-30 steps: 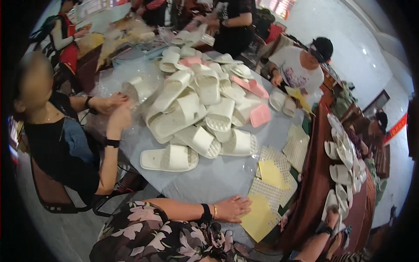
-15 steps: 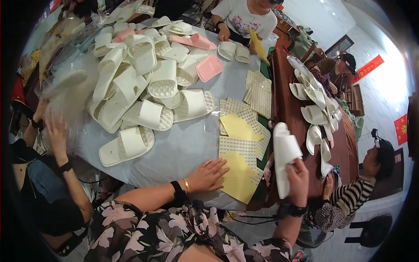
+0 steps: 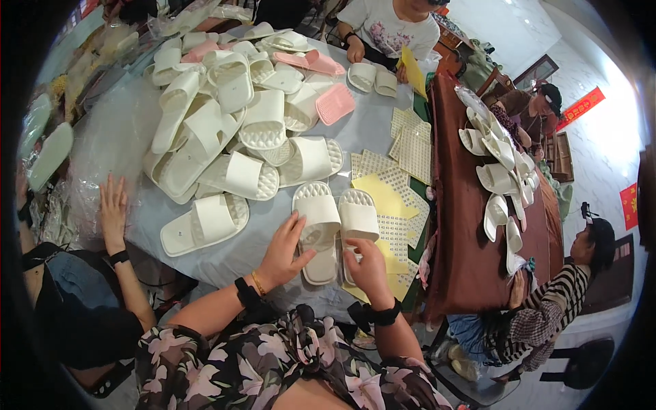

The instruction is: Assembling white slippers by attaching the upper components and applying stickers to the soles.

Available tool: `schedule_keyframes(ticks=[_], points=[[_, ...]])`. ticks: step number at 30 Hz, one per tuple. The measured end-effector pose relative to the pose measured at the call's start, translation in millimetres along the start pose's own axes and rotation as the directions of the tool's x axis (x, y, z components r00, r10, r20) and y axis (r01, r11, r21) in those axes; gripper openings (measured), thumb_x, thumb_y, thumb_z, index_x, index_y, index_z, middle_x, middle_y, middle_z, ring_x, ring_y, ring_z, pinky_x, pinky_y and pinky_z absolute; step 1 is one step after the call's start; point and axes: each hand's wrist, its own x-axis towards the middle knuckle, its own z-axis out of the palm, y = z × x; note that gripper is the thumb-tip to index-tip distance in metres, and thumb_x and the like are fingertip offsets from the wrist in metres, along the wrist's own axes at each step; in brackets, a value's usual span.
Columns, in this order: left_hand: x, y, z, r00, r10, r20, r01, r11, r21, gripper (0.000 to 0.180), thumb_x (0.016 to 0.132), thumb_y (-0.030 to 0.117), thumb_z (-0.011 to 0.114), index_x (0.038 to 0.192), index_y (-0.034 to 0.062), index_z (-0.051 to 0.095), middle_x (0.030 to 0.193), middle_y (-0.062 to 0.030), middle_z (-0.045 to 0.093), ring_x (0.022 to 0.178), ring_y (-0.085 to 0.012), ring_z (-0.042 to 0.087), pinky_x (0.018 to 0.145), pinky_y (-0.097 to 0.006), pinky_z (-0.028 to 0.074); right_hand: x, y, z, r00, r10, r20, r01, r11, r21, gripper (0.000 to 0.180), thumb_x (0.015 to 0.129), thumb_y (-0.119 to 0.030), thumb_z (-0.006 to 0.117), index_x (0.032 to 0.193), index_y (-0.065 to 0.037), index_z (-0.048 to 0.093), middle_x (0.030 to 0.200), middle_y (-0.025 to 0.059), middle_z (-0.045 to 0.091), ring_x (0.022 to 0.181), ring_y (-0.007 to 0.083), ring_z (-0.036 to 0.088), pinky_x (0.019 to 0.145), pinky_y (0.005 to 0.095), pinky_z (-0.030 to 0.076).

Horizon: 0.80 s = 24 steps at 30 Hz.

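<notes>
Two white slippers lie side by side on the table in front of me, toes pointing away. Against the outer side of the left slipper [image 3: 320, 222] rests my left hand [image 3: 280, 254], its fingers stretched and its thumb apart over the sole. My right hand [image 3: 370, 272] has bent fingers at the strap edge of the right slipper [image 3: 359, 224]. Just right of the pair, partly under it, are yellow sheets [image 3: 395, 254] of small printed stickers. A large heap of white slippers [image 3: 236, 174] fills the table beyond my left hand, with a few pink slippers [image 3: 335, 104] among them.
A brown-covered table [image 3: 471, 266] on the right carries more white slippers [image 3: 497, 179]. At the left, a person's hand [image 3: 113, 208] touches clear plastic bags [image 3: 102, 147]. Across the table, another person [image 3: 393, 34] holds a yellow sheet [image 3: 412, 68]. A person in stripes [image 3: 557, 311] sits right.
My right hand has brought a slipper from the right onto the table in front of me, where two now lie together. My left hand has moved from the sticker sheets to the left slipper.
</notes>
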Motion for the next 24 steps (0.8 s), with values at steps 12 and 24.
schedule_keyframes(ticks=[12,24], points=[[2,3,6,0.996,0.081,0.031,-0.083,0.992,0.097,0.075,0.08,0.007,0.064,0.147,-0.0011,0.034,0.149,-0.0279,0.034,0.136,-0.044,0.037,0.113,-0.046,0.032,-16,71,-15,0.962,0.237,-0.138,-0.225,0.969,0.098,0.036,0.086,-0.003,0.064,0.121,0.0,0.06,0.105,0.0168,0.061,0.081,0.024,0.065,0.07,0.034,0.053],[16,29,36,0.85,0.471,0.237,-0.506,0.855,0.115,0.042,0.079,0.009,0.069,0.12,0.0052,0.061,0.128,-0.0158,0.058,0.118,-0.0316,0.056,0.098,-0.043,0.046,-30,72,-8,0.936,0.325,-0.138,-0.298,0.937,0.184,0.044,0.082,-0.004,0.067,0.125,0.0,0.057,0.106,0.0152,0.06,0.079,0.0226,0.064,0.072,0.0344,0.053]])
